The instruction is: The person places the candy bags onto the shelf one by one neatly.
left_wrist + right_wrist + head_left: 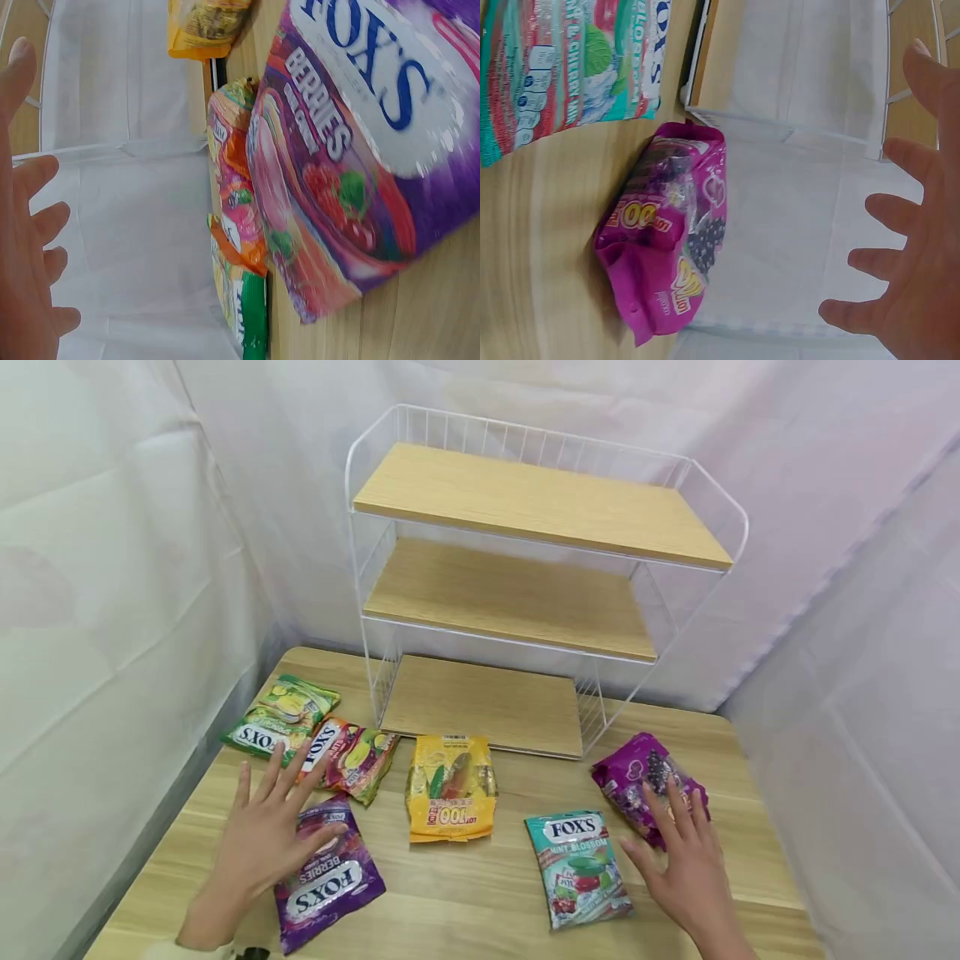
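Observation:
My left hand (262, 839) hovers with spread fingers over the purple Fox's Berries candy bag (330, 881) at the table's left. Beyond its fingertips lie an orange Fox's fruit candy bag (352, 758) and a green Fox's bag (281, 714). At the right, my right hand (686, 868) is spread out above the table, holding nothing. Its fingers overlap a magenta Lot 100 grape candy bag (648, 781) in the head view; the right wrist view shows that bag (664, 232) apart from the hand. A teal Fox's Mint Blossom bag (577, 868) lies left of that hand.
A yellow Lot 100 candy bag (452, 789) lies mid-table, right before a white wire rack with three wooden shelves (487, 702). The rack stands at the table's back. Pale cloth walls (97, 610) enclose the table (450, 910) at the back and sides.

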Tool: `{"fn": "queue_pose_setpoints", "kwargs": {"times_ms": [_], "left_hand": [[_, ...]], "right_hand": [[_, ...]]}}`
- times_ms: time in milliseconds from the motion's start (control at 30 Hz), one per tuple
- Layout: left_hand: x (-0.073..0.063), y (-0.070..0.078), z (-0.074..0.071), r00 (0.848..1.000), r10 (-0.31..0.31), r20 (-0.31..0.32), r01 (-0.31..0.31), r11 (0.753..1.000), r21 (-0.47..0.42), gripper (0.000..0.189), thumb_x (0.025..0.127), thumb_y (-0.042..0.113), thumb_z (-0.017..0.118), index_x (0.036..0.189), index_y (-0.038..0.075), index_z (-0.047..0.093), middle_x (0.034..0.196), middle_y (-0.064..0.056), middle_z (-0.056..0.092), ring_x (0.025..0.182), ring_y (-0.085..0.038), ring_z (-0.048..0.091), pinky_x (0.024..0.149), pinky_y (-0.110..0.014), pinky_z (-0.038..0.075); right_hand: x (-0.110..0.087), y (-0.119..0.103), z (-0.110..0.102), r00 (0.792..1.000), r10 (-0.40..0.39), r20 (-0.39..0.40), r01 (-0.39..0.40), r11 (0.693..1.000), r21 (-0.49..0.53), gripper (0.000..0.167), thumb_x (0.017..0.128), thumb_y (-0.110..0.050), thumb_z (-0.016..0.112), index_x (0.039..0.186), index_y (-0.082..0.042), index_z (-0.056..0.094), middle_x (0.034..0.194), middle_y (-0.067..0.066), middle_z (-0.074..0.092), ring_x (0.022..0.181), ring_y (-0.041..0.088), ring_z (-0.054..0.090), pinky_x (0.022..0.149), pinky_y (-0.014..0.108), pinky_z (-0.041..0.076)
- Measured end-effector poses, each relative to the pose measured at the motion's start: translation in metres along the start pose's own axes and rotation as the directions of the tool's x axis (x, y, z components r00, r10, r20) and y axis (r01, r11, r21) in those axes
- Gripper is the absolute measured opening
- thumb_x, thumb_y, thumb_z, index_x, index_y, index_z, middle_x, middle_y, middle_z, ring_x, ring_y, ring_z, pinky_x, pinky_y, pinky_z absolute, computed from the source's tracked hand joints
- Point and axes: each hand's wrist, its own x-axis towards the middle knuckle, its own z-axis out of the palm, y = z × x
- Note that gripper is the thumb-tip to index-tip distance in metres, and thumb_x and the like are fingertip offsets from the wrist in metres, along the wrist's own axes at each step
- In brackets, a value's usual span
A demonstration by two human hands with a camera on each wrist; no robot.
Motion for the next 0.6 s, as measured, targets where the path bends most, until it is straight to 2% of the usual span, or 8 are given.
{"fn": "queue_pose_setpoints", "kwargs": {"times_ms": [100, 200, 367, 500, 600], "left_hand": [[0.003, 0.001, 0.001, 1.000, -0.007, 0.021, 0.006, 1.000, 0.004, 0.097, 0.078, 0.072, 0.055, 0.154, 0.030, 0.013, 0.160, -0.004, 0.008, 0.145, -0.033, 0.000, 0.110, -0.059, -0.006], [0.009, 0.005, 0.002, 1.000, -0.012, 0.013, 0.012, 1.000, -0.005, 0.098, 0.077, 0.072, 0.056, 0.154, 0.029, 0.014, 0.160, -0.004, 0.008, 0.145, -0.032, -0.001, 0.110, -0.059, -0.006], [0.015, 0.015, 0.008, 0.996, -0.064, -0.054, 0.061, 0.997, -0.054, 0.093, 0.081, 0.071, 0.052, 0.154, 0.023, 0.021, 0.157, -0.011, 0.019, 0.144, -0.036, 0.007, 0.111, -0.059, -0.002], [0.021, 0.028, 0.021, 0.988, -0.109, -0.111, 0.091, 0.983, -0.158, 0.087, 0.083, 0.062, 0.059, 0.151, 0.014, 0.031, 0.154, -0.018, 0.025, 0.142, -0.039, 0.011, 0.108, -0.064, 0.013], [0.027, 0.040, 0.032, 0.989, -0.119, -0.083, 0.096, 0.966, -0.240, 0.085, 0.083, 0.050, 0.068, 0.150, 0.012, 0.033, 0.155, -0.017, 0.022, 0.142, -0.040, 0.012, 0.102, -0.068, 0.024]], "right_hand": [[0.000, -0.001, 0.003, 1.000, -0.004, -0.012, 0.005, 1.000, 0.009, 0.080, 0.085, -0.041, 0.069, 0.152, -0.020, 0.029, 0.159, 0.012, 0.012, 0.142, 0.042, 0.003, 0.110, 0.062, 0.000], [0.004, -0.001, -0.001, 0.999, -0.023, -0.046, 0.025, 0.999, 0.045, 0.079, 0.085, -0.038, 0.071, 0.150, -0.017, 0.032, 0.158, 0.013, 0.014, 0.141, 0.045, 0.005, 0.108, 0.064, 0.004], [0.022, 0.001, -0.012, 0.991, -0.058, -0.124, 0.070, 0.993, 0.094, 0.077, 0.084, -0.037, 0.072, 0.148, -0.013, 0.036, 0.153, 0.022, 0.024, 0.139, 0.049, 0.011, 0.105, 0.068, 0.014], [0.039, 0.004, -0.020, 0.980, -0.080, -0.182, 0.105, 0.986, 0.129, 0.076, 0.085, -0.033, 0.072, 0.147, -0.009, 0.036, 0.151, 0.024, 0.025, 0.138, 0.049, 0.013, 0.106, 0.066, 0.013], [0.048, 0.006, -0.028, 0.974, -0.078, -0.215, 0.121, 0.972, 0.199, 0.075, 0.085, -0.025, 0.072, 0.148, -0.006, 0.035, 0.153, 0.022, 0.023, 0.139, 0.048, 0.014, 0.107, 0.066, 0.012]]}}
